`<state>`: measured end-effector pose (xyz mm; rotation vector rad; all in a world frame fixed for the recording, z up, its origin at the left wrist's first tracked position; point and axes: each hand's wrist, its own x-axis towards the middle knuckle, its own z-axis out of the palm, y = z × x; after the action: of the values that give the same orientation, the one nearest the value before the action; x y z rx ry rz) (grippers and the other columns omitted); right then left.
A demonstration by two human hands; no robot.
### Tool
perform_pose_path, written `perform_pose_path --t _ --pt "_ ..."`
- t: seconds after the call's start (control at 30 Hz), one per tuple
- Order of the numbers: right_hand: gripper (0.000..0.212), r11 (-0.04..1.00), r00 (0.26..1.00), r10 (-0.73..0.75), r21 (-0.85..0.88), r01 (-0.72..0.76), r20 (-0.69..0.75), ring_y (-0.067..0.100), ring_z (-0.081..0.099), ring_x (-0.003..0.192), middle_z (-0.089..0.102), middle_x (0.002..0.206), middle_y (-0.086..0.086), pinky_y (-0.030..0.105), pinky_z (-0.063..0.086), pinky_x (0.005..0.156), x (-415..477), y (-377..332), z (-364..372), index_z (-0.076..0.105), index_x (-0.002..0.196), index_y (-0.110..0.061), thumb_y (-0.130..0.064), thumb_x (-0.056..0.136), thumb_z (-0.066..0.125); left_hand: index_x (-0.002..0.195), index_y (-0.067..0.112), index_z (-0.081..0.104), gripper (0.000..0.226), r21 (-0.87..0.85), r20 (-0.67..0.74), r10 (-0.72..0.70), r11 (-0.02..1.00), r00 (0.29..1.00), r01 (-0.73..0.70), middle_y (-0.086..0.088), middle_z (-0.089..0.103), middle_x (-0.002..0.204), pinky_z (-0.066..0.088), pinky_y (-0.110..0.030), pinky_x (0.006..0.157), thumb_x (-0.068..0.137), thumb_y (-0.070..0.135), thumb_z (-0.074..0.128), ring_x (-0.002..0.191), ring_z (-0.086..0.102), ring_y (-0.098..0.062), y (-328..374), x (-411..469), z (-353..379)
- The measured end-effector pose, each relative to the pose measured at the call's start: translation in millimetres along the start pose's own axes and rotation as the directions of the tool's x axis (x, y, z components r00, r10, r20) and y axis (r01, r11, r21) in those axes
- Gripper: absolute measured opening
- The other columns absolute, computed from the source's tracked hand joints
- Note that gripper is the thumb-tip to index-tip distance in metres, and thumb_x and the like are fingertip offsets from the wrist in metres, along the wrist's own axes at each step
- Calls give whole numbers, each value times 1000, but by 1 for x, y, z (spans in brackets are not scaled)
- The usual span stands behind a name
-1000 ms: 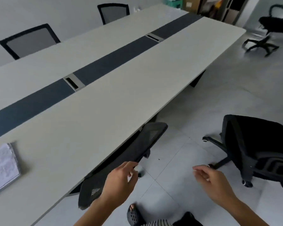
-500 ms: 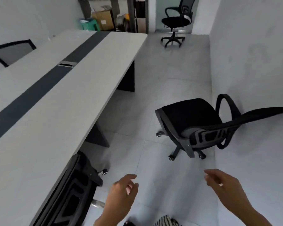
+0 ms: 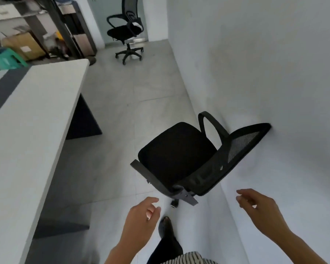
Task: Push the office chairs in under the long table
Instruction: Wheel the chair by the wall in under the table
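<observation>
Near office chair is standing on the floor off the worktop's long right edge, well clear of it, not under it. Its mesh backrest is touching the wall; its seat is facing the worktop.

I am holding my left hand out in front of me, fingers loosely curled, gripping nothing, just short of the chair's near armrest. My right hand is hovering near the backrest's lower edge, fingers half bent, also empty.

Second office chair is sitting past the worktop's far end, by the doorway, near the shelving.

My foot is showing below the near chair.
</observation>
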<state>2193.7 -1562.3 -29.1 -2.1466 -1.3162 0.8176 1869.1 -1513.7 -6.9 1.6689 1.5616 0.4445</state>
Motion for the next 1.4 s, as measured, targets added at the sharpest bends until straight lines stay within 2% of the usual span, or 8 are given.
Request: perform_pose_path --t 0.13,0.3,0.43,0.57,0.73,0.9,1.17,1.4 --pt "14 999 995 39 -10 -41 -93 4 66 80 69 72 -16 30 51 76 53 -28 -15 68 101 -28 -29 88 64 109 28 59 18 40 171 133 989 976 -142 16 63 77 49 -13 68 91 30 56 73 62 -3 49 90 4" --pt "18 993 972 73 -73 -91 -223 7 63 75 69 86 -16 30 48 78 109 -36 -42 68 105 -26 -30 90 61 112 22 59 24 65 361 270 948 893 -313 7 65 81 53 -24 72 90 32 55 73 62 -6 102 166 46" --pt "21 964 947 -77 -267 -10 -312 19 62 101 70 105 -2 31 47 81 150 -17 -57 69 107 -20 -25 89 60 127 24 50 50 124 514 180 952 838 -281 6 60 109 50 -32 90 85 50 55 99 58 -10 131 181 99" --pt "32 889 940 -279 -424 175 -198 26 63 97 71 96 4 39 42 93 215 15 -58 72 97 -14 -33 84 49 138 25 33 76 279 583 83 913 808 -296 3 45 130 42 -37 99 76 59 60 121 44 -16 142 183 142" --pt "35 811 902 -420 -486 325 -98 18 63 74 70 70 -5 35 30 95 245 26 -35 70 68 -20 -33 87 44 130 31 46 68 321 409 7 935 912 -151 10 53 116 47 -31 91 69 57 61 109 51 -11 128 183 145" --pt "37 801 881 -468 -453 391 -67 17 58 68 67 66 -5 34 31 87 247 9 -16 69 69 -21 -34 88 40 123 36 51 69 350 237 -124 936 964 35 16 53 114 44 -25 87 65 73 54 104 51 -7 107 168 128" --pt "34 719 862 -502 -521 461 71 18 56 66 64 64 -3 35 33 78 267 -50 38 67 67 -18 -34 87 44 123 34 54 46 466 -118 -238 844 964 265 9 61 122 44 -34 94 81 50 59 112 55 -19 47 161 68" --pt "41 622 826 -535 -578 528 179 17 49 58 57 57 -1 35 39 72 310 -116 85 63 64 -16 -36 89 37 127 30 53 46 431 -175 -301 833 938 348 3 59 128 42 -36 99 86 51 54 121 50 -20 17 199 16"
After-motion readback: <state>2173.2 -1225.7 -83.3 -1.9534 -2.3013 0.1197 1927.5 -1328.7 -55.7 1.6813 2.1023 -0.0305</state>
